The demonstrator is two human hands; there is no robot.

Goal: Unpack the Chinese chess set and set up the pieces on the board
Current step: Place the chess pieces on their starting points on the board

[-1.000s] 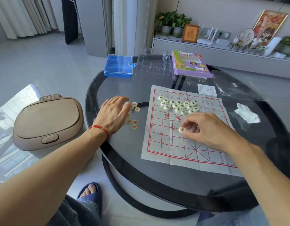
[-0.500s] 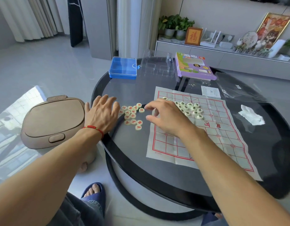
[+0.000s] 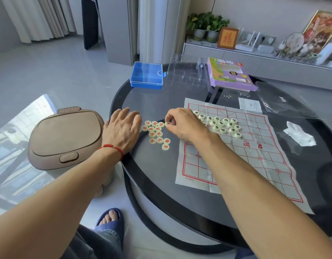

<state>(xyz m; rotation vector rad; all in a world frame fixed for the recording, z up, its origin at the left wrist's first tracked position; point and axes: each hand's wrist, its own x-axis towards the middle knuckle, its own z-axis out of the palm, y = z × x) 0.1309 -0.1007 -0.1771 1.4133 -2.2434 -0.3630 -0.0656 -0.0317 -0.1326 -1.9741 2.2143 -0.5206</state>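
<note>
A white paper chess board (image 3: 241, 161) with red lines lies on the round dark glass table (image 3: 142, 101). Several cream pieces with red characters (image 3: 157, 133) lie in a loose cluster on the glass left of the board. Several pieces with dark characters (image 3: 223, 124) are heaped on the board's far part. My left hand (image 3: 122, 129) rests flat with fingers spread, just left of the red cluster. My right hand (image 3: 184, 124) reaches across the board's left edge, its fingertips pinching a red piece (image 3: 168, 123) at the cluster's right side.
A blue plastic box (image 3: 146, 77), a clear plastic tray (image 3: 187, 73) and the purple game box (image 3: 228, 75) stand at the table's far side. A paper slip (image 3: 250, 105), a plastic bag (image 3: 281, 103) and a crumpled white tissue (image 3: 299, 134) lie right. A brown lidded bin (image 3: 66, 137) sits left on the floor.
My right hand has moved left from the board's near middle to the red cluster and closed on a piece. My left hand slid left, uncovering the cluster. The camera swung left.
</note>
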